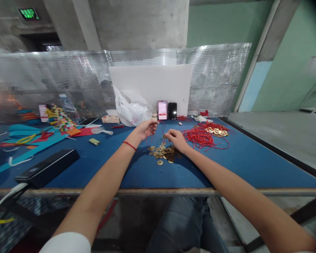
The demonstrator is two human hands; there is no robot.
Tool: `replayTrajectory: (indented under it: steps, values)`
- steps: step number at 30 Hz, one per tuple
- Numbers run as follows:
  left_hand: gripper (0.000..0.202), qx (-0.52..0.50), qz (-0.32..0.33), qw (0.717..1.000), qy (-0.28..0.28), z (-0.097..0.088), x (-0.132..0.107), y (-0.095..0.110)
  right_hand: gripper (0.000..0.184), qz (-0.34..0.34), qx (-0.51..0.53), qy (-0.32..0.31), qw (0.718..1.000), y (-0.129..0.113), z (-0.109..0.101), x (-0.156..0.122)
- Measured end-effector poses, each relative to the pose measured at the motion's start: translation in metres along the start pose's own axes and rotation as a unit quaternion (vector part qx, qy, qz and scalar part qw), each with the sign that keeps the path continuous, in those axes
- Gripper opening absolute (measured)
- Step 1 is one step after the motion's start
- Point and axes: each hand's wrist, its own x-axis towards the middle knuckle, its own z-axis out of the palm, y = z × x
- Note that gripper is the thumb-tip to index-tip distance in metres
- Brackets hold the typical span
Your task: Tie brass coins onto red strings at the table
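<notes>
My left hand (146,128) is raised a little above the blue table (242,158), its fingers pinched on a loop of red string (150,137) that hangs down. My right hand (175,138) rests on the table with fingers pinched on a brass coin at the near end of the same string. Just in front of both hands lies a small pile of brass coins with holes (163,153). To the right sits a heap of red strings (203,137) with strung coins (216,131) at its far side.
Two phones (166,110) lean on a white board (152,84) at the back, beside a white plastic bag (130,109). A black flat box (46,168) lies near the left front edge. Scissors, coloured paper and craft bits (34,137) cover the left side. Perforated metal screen behind.
</notes>
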Motion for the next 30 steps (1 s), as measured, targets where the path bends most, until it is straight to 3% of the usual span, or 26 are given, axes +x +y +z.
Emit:
replayTrajectory:
  steps: [8,17,30]
  values:
    - [0.016,0.002,0.005,1.0,-0.001,0.001,-0.0011,0.0002,0.02,0.001,0.004,0.0,1.0,0.0019,0.0002,0.0008]
    - [0.017,0.0,0.007,1.0,-0.004,0.0023,-0.0023,0.0009,0.025,-0.014,-0.013,-0.041,0.999,0.0003,-0.0007,-0.0006]
    - [0.014,0.08,0.03,0.996,0.0,0.0098,-0.006,-0.0053,0.019,-0.021,-0.161,-0.08,0.983,-0.0073,0.0008,-0.007]
